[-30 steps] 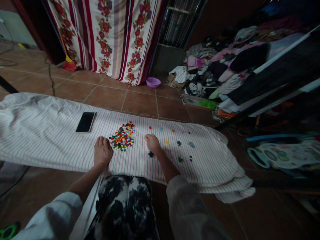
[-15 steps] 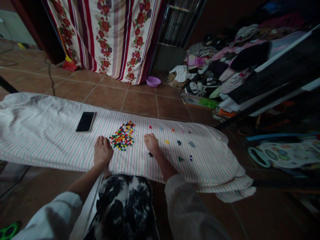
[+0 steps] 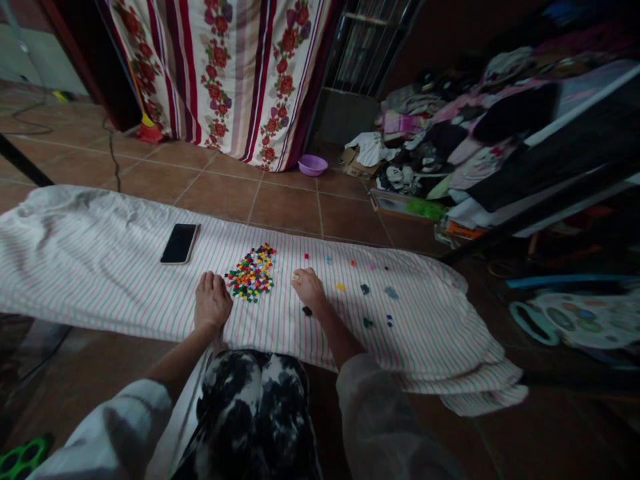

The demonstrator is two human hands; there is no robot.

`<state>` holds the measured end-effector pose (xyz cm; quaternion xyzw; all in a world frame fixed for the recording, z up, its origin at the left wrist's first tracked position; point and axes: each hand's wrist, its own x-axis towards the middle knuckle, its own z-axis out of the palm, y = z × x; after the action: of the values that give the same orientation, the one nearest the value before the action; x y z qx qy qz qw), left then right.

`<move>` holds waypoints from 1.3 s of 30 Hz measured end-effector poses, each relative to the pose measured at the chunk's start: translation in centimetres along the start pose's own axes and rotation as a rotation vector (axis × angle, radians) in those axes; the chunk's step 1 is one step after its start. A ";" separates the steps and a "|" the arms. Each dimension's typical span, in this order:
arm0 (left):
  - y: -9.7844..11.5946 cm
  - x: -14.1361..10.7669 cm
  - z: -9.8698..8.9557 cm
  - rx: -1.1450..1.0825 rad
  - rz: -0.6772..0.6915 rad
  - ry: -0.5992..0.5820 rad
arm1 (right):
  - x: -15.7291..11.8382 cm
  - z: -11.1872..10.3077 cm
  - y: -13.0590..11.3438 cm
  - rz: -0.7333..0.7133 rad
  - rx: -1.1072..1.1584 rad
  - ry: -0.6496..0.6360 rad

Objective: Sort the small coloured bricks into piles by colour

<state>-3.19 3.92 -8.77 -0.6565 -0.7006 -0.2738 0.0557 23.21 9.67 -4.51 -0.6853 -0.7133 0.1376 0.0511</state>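
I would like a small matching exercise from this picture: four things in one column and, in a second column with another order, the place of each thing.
Things:
1. phone
2. purple basin
3. left hand
4. pile of coloured pieces

Places:
A. on the floor tiles, below the curtain
B. on the sheet, between the left hand and the right hand
C. flat on the sheet, just beside the pile
D. on the sheet, screen up, away from both hands

Pairs: 1-D, 2-A, 3-C, 4-B
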 end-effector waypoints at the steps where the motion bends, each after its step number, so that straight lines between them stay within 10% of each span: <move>1: 0.0 0.0 0.0 0.004 0.001 0.003 | 0.0 -0.1 0.0 0.003 -0.002 -0.007; 39: 0.0 0.1 -0.1 -0.042 -0.001 -0.003 | 2.3 0.3 -5.5 -0.154 -0.053 0.012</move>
<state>-3.24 3.98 -8.64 -0.6578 -0.6949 -0.2877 0.0408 17.67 11.79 -3.63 -0.6305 -0.7669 0.1101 0.0476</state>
